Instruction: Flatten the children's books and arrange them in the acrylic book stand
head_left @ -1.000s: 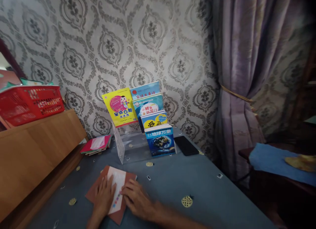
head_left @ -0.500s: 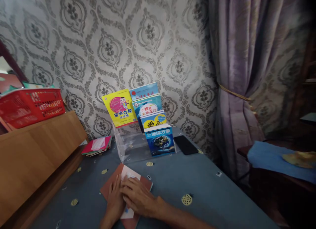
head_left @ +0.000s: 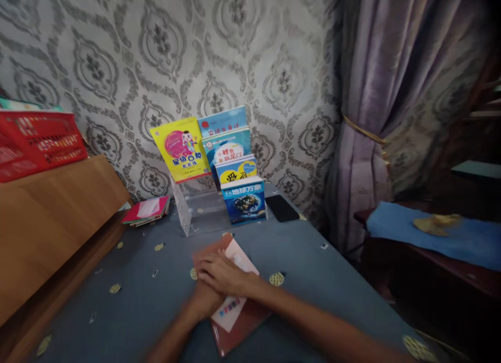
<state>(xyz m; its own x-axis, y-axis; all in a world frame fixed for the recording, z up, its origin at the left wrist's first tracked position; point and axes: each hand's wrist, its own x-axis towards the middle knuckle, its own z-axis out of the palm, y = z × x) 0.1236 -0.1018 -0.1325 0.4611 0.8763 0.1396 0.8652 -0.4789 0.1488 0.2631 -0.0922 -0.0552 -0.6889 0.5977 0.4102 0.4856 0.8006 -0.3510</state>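
Observation:
A reddish-brown book (head_left: 250,321) with a white panel on its cover lies slantwise on the cloth-covered table in front of me. My left hand (head_left: 209,298) rests on the book's left part, its fingers mostly hidden beneath the other hand. Across it lies my right hand (head_left: 223,273), palm down, with fingers stretched over the left hand and the cover. A clear book rack (head_left: 182,209) stands behind, holding a yellow workbook (head_left: 182,150) on the left and a column of picture books, the front one a blue book with a globe (head_left: 245,204).
Left of the rack sits a small stack of pink-topped booklets (head_left: 147,209). A black phone (head_left: 282,208) lies to its right. At far left a red basket (head_left: 43,144) stands on a wooden cabinet (head_left: 58,212). Beyond the table's right edge is a blue cloth (head_left: 391,222) on a dark surface.
The book has turned and shifted right with both hands on it. My right hand covers more of the left hand's fingers. The whole view has also shifted a little.

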